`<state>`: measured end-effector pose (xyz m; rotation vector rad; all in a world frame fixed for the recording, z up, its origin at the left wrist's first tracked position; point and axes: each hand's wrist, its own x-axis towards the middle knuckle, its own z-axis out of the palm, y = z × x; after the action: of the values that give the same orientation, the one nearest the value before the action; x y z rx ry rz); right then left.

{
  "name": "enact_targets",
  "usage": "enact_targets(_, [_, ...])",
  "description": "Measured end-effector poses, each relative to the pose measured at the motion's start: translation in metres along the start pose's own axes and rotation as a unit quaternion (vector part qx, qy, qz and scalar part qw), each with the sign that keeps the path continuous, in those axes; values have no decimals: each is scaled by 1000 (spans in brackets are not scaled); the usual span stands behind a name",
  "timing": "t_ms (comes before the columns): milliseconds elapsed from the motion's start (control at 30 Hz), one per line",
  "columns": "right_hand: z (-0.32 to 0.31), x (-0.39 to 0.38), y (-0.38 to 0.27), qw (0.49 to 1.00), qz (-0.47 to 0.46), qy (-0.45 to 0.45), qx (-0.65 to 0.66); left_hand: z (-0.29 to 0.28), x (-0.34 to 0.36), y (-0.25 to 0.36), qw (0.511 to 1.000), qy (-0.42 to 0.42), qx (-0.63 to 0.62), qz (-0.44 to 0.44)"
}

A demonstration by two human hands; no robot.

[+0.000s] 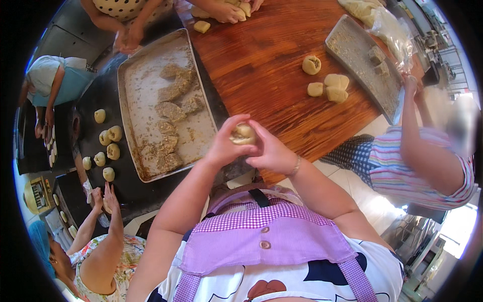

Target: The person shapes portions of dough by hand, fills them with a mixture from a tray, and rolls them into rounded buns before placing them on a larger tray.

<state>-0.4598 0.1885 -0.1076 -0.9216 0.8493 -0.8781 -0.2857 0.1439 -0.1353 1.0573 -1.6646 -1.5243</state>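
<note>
Between my two hands, a round of pale dough (pixel 243 134) is held up, its gathered top facing me with a partly closed opening. My left hand (pixel 227 143) curls round its left side, and my right hand (pixel 274 151) cups the right side, with thumbs and fingers pressing at the rim. Just left of my hands lies a large metal tray (pixel 143 116) smeared with crumbly brown filling (pixel 173 90) in clumps. To the right, on the wooden table, sit a filled dough ball (pixel 311 65) and several plain dough pieces (pixel 336 88).
Several dough balls (pixel 114 133) rest on the black surface left of the tray. A second tray (pixel 362 65) with filling lumps (pixel 379 60) stands at the right, beside a co-worker in stripes (pixel 417 161). Other people work at the far edge and left side of the wooden table (pixel 266 40).
</note>
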Motion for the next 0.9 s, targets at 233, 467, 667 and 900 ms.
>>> enact_targets(233, [-132, 45, -9, 935, 21, 312, -168, -25, -78, -6, 868, 84, -460, -165])
enact_targets(467, [-341, 127, 6, 750, -83, 481, -447, -35, -185, -19, 719, 261, -591, -256])
enact_targets(667, [-310, 162, 3, 676, -33, 413, -610, -32, -226, -17, 739, 296, -553, -246])
enact_targets(900, [-131, 167, 33, 830, -217, 318, -402, -91, -243, -66, 670, 578, -417, -208])
